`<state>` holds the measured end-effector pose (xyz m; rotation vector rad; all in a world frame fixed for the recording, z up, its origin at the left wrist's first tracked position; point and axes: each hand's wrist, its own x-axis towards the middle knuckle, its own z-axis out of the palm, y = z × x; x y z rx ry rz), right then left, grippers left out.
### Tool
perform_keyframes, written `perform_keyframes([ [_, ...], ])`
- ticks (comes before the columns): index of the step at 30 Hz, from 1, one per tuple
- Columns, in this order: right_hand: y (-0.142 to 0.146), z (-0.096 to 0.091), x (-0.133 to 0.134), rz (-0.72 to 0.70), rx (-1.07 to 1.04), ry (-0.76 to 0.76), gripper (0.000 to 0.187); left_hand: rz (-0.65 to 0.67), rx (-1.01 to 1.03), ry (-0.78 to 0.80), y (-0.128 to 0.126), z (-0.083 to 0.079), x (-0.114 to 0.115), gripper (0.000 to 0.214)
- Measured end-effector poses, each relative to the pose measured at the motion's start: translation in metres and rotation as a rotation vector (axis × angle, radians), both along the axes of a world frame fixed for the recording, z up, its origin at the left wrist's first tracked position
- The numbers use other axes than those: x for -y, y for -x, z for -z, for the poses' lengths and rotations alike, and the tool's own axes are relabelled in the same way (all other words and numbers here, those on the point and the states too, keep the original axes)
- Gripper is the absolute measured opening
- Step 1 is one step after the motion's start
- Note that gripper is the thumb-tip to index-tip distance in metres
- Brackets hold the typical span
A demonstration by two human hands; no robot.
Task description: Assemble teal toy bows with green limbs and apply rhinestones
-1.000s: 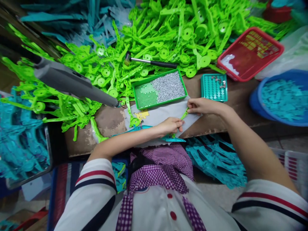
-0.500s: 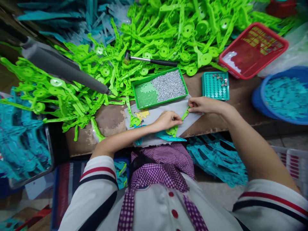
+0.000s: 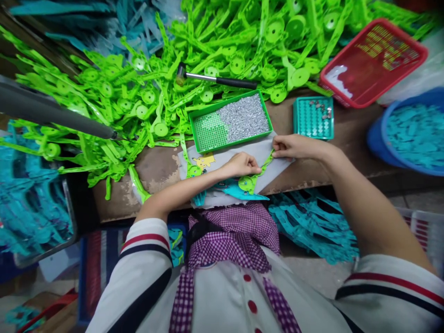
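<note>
My left hand (image 3: 242,164) is closed in a pinch on a green plastic piece (image 3: 255,175) with a round end, which lies on a grey cloth (image 3: 229,162) at the table's near edge. My right hand (image 3: 294,147) pinches the thin far end of the same green piece. Under the piece lies a teal plastic part (image 3: 239,192). Just beyond my hands stands a green tray (image 3: 208,134) half filled with small silver metal bits.
A big heap of green plastic arms (image 3: 215,51) covers the far table, with a small hammer (image 3: 215,80) on it. A teal peg tray (image 3: 313,118), red basket (image 3: 373,62), blue tub of teal parts (image 3: 409,134) and a grey tool (image 3: 55,115) surround me.
Both hands stay on the green piece. Its round end has slid further out below my left hand. The view has tilted, so the grey tool sits further left.
</note>
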<state>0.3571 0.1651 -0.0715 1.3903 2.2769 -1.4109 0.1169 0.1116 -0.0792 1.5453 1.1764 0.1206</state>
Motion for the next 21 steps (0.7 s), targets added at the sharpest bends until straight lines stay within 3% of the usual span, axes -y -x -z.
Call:
perform_keyframes([
  [9, -0.002, 0.004, -0.001, -0.002, 0.002, -0.003, 0.043, 0.017, -0.052, 0.000, -0.005, -0.006, -0.005, 0.015],
  [21, -0.001, 0.003, -0.001, 0.018, 0.004, 0.023, 0.041, -0.024, 0.060, 0.097, -0.004, 0.008, 0.000, 0.013],
])
